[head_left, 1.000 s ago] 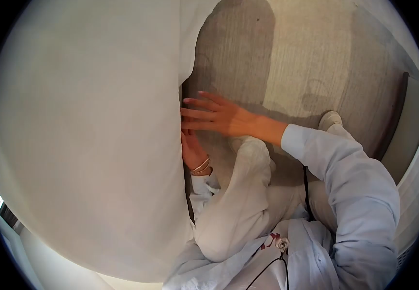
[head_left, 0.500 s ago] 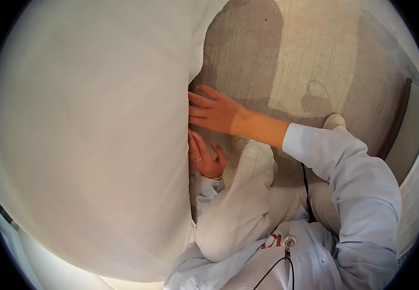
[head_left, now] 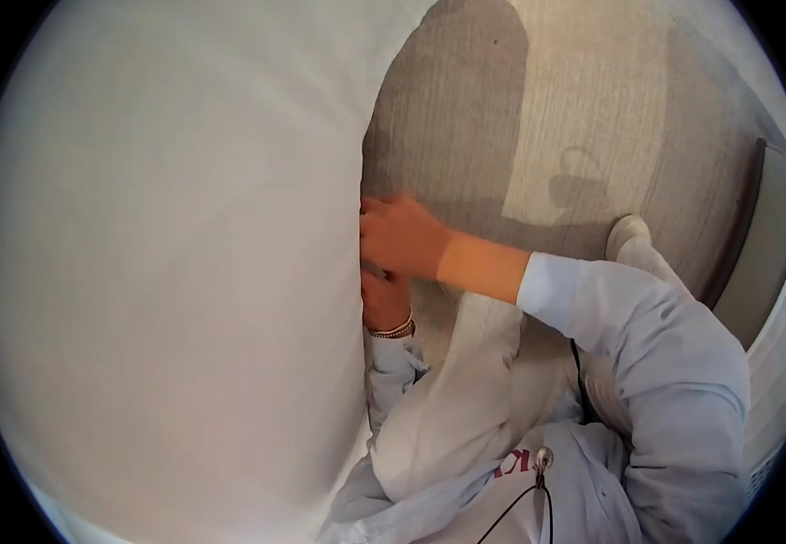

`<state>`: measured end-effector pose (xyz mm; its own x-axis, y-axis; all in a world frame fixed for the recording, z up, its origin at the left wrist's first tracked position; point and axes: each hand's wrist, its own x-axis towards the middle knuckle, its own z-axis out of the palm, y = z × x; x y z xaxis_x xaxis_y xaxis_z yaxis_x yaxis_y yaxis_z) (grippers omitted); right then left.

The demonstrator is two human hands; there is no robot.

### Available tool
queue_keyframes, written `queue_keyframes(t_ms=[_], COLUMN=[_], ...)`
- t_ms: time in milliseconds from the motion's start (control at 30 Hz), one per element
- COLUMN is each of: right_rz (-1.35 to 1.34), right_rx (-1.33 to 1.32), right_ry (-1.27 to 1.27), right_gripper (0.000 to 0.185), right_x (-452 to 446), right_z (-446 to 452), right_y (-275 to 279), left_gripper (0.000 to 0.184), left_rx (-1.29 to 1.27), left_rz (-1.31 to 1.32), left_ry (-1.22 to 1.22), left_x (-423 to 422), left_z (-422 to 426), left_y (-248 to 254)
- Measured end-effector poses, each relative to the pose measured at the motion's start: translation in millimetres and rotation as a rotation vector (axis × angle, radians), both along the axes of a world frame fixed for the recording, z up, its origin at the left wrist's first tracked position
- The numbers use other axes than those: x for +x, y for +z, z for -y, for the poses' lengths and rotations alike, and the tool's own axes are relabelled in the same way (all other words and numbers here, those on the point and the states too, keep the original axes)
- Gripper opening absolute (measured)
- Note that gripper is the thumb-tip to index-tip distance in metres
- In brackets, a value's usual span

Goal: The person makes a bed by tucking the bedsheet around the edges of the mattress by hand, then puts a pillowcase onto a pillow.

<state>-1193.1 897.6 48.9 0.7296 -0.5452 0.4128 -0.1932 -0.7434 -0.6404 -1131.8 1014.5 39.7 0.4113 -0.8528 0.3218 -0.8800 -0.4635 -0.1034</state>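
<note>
A large white sheet (head_left: 184, 263) covers a broad, bed-like surface across the left of the view. Both hands are at its right-hand side, close together. My right hand (head_left: 406, 238) is bent at the knuckles, its fingers curled in against the sheet's edge; the fingertips are hidden and slightly blurred. Just below it is my left hand (head_left: 387, 301), with a beaded bracelet (head_left: 393, 330) at the wrist. Its fingers go out of sight behind the sheet's edge and under the right hand. Whatever the hands grip there cannot be made out.
My bent legs (head_left: 452, 390) are beside the covered surface, over a grey-beige floor (head_left: 447, 109) with shadows. A grey panel with a dark edge (head_left: 756, 236) stands at the right. A black cord (head_left: 538, 490) hangs at my chest.
My right hand has moved slightly down, and its spread fingers have curled in. The left hand has turned and slid further behind the sheet's edge, hiding its fingers.
</note>
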Motion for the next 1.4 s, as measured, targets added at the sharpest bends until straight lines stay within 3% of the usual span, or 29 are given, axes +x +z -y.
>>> queue_keyframes(t_ms=[67, 133, 167, 267, 333, 367, 400, 467, 533, 667, 733, 767, 833, 867, 933, 1067, 1167, 1233, 1367, 1400], right_rz=[-0.039, 0.079, 0.078, -0.077, 0.023, 0.03, -0.051, -0.123, -0.057, -0.195, 0.181, 0.184, 0.195, 0.177, 0.04, 0.078, 0.22, 0.325, 0.217, 0.126], right_rx=[-0.013, 0.155, 0.158, 0.183, 0.05, 0.045, 0.062, 0.077, -0.195, -0.11, 0.102, 0.109, 0.237, 0.248, 0.513, 0.256, 0.285, 0.217, 0.037, 0.035], right_ry=[0.006, -0.029, -0.03, 0.1, 0.068, 0.071, 0.131, 0.185, 0.21, 0.283, 0.198, 0.201, 0.254, 0.289, 0.204, 0.08, 0.152, 0.08, 0.095, 0.091], right_gripper=[0.006, 0.008, 0.008, 0.01, 0.01, 0.01, 0.008, 0.007, 0.006, 0.015, 0.033, 0.033, 0.059, 0.059, 0.072, 0.075, 0.061, 0.054, 0.049, 0.045], right_x=[9.1, 17.1, 11.5, 8.3, 6.5, 2.1, -9.0, -21.4, -30.6, -44.8, -48.4, -54.2, -73.1, -69.2, -56.8, -31.7, -22.0, -25.5, -38.9, -35.1], right_z=[4.6, 12.5, 15.1, 22.3, 20.5, 20.0, 22.0, 27.6, 26.8, 30.5, 11.8, 1.8, -1.1, -5.8, 13.8, 38.7, 50.6, 49.2, 55.6, 52.6], right_y=[5.4, 9.4, 8.0, 6.8, 2.9, 0.5, 1.4, -6.5, -22.8, -22.7, -49.8, -58.9, -68.2, -65.4, -58.1, -53.5, -42.5, -45.6, -60.5, -59.1], left_gripper=[0.055, 0.043, 0.043, 0.038, 0.045, 0.045, 0.043, 0.042, 0.048, 0.046, 0.05, 0.05, 0.056, 0.056, 0.057, 0.053, 0.05, 0.049, 0.048, 0.048], left_rx=[0.001, 0.526, 0.529, 0.561, 0.644, 0.642, 0.206, -0.223, -0.136, 0.01, -0.029, -0.021, -0.102, -0.104, -0.05, -0.112, -0.217, -0.08, -0.119, -0.102], left_rz=[-0.018, 0.806, 0.804, 0.586, 0.752, 0.759, 0.373, -0.009, 0.1, -0.062, -0.149, -0.148, -0.204, -0.217, -0.274, -0.179, -0.215, -0.211, -0.178, -0.269], left_ry=[0.028, -0.215, -0.216, -0.03, -0.261, -0.254, -0.244, -0.237, -0.512, -0.412, -0.564, -0.56, -0.548, -0.509, -0.244, -0.181, -0.178, -0.202, -0.326, -0.387], left_x=[7.1, 21.8, 17.3, 13.2, 15.8, 13.7, 6.6, 5.6, 9.3, -10.1, -26.2, -27.3, -27.6, -24.1, -18.4, -17.0, -6.3, -0.5, -2.1, -1.9], left_z=[9.3, 14.7, 14.1, 11.5, 14.8, 16.3, 18.7, 12.4, -17.7, -37.2, -34.6, -42.0, -41.8, -45.7, -20.5, 20.9, 22.1, 15.3, -0.8, -2.0], left_y=[-2.6, -15.5, -23.4, -31.3, -20.7, -17.0, -15.0, -16.7, -22.6, -17.6, -22.2, -22.5, -20.6, -17.7, -22.4, -18.2, -24.0, -20.5, -39.8, -36.2])
